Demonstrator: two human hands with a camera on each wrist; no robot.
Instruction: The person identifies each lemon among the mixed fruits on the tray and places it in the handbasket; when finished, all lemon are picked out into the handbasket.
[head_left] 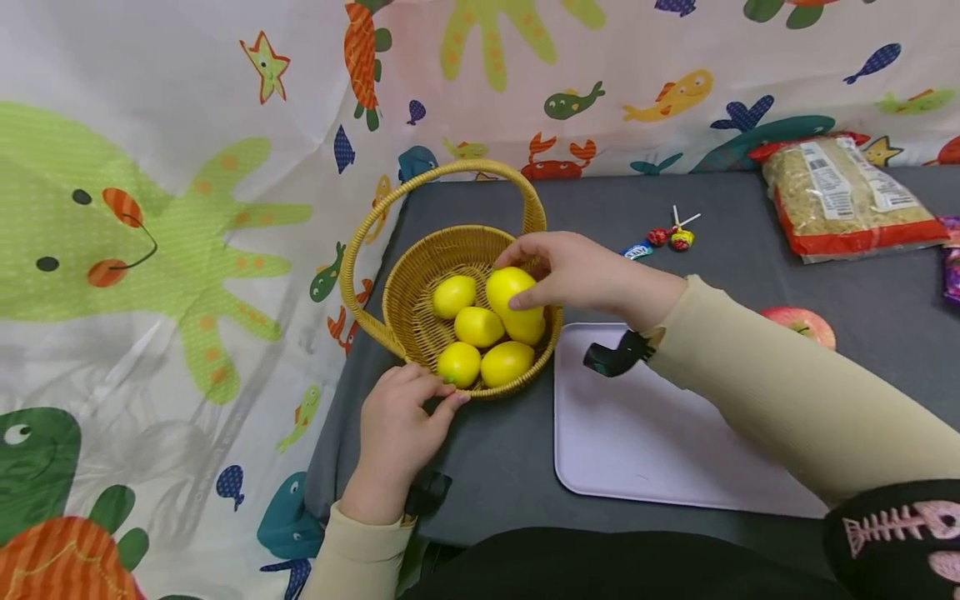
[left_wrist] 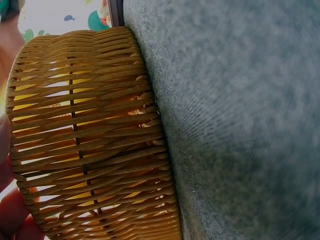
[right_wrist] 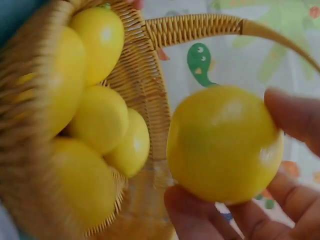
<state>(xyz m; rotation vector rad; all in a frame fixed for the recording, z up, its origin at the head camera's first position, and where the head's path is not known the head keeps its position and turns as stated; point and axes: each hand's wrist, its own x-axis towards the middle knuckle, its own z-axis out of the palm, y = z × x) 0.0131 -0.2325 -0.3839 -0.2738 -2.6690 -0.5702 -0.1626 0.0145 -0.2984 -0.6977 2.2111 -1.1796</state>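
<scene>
— Behind the grey surface [head_left: 495, 450] hangs a cloth with printed sea animals. What stands on the surface?

— On its left end stands a woven basket [head_left: 420, 275] with an arched handle. To the right of it lies a pale tray [head_left: 645, 442]. Farther back are 2 lollipops [head_left: 672, 237] and a bag with red edges [head_left: 840, 196], and an apple [head_left: 802, 323] shows behind the right sleeve.

— What does the right hand [head_left: 581, 271] do?

— Its grip is closed around 1 lemon [head_left: 507, 288], with the thumb on one side and the fingers on the other. The lemon is over the inside of the basket, above the others. The right wrist view shows it free of the wicker.

— How many remain below?

— I count 5 lemons [head_left: 480, 327] inside the basket, close together.

— And the left hand [head_left: 397, 425]?

— It rests against the near outer wall of the basket with the fingers almost straight, touching the wicker. It holds nothing.
</scene>
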